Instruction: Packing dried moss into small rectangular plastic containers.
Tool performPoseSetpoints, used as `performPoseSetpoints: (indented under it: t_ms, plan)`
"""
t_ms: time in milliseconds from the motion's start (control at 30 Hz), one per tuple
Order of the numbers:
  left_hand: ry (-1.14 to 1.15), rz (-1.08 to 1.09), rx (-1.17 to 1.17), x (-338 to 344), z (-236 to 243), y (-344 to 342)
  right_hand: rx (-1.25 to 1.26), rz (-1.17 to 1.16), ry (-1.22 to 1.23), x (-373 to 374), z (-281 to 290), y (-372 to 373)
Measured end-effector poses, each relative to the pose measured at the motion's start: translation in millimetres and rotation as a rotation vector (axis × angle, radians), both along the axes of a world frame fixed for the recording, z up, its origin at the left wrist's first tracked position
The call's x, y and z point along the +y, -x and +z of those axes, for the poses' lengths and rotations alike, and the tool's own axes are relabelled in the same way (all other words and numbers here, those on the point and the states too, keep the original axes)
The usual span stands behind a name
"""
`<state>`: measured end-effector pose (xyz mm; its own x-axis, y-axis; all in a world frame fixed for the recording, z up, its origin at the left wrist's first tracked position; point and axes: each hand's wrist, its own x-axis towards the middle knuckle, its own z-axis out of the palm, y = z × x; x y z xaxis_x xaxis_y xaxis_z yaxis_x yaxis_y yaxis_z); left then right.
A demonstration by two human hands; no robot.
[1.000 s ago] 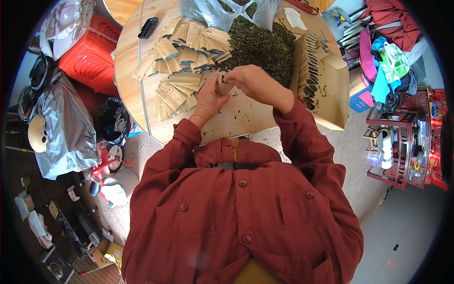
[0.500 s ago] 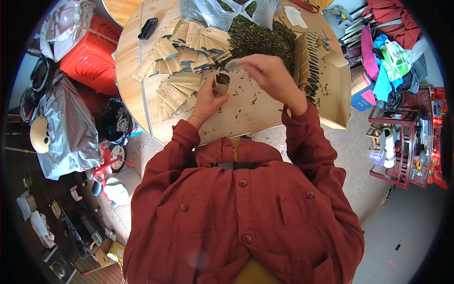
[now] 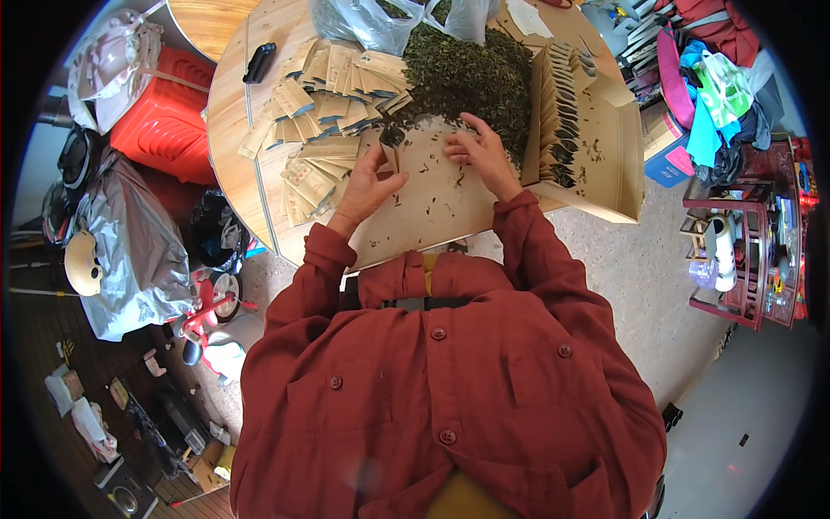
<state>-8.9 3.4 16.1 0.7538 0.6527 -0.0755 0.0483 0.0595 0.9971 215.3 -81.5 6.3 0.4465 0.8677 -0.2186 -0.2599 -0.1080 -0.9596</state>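
A small brown paper pouch (image 3: pixel 392 154) stands upright in my left hand (image 3: pixel 370 189), its mouth open and dark inside. My right hand (image 3: pixel 486 157) is a short way to its right, above the board, with fingers apart and nothing visible in them. Beyond both hands lies a heap of dark dried leaves (image 3: pixel 471 73), with crumbs scattered on the pale board (image 3: pixel 432 203). Flat paper pouches (image 3: pixel 333 91) lie in an overlapping pile to the left. On the right, a cardboard box (image 3: pixel 596 186) holds a row of upright pouches (image 3: pixel 560 117).
Clear plastic bags (image 3: pixel 372 26) sit behind the leaves. A black object (image 3: pixel 259 63) lies at the round wooden table's (image 3: pixel 232 121) left. A red plastic tub (image 3: pixel 169 121) stands left of the table; a dark red wooden stand (image 3: pixel 752 233) is at the right.
My right hand has come down and back from above the leaves; the pale scoop-like thing in its fingers no longer shows there. The left hand still holds the pouch, now more upright.
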Motion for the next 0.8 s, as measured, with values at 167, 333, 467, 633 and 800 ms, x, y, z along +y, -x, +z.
performPoseSetpoints:
  t_ms: [167,333,467,633,800]
  plan:
    - [0.087,0.031,-0.07,-3.4,-5.0,6.6,-0.277,0.105,0.091,-35.4,3.0,-18.6]
    - [0.195,0.062,-0.138,-6.6,15.2,3.8,-0.152,0.545,0.382,-48.7,-3.3,-10.3]
    - [0.232,0.054,-0.2,-4.1,35.6,2.6,-0.256,0.326,0.02,-18.2,-12.0,-2.5]
    - [0.223,0.118,-0.235,3.0,48.7,12.6,-0.07,0.745,0.006,-19.2,13.8,28.2]
    - [0.179,0.241,-0.181,5.4,56.0,13.5,0.341,1.147,0.155,-22.1,-11.3,86.1]
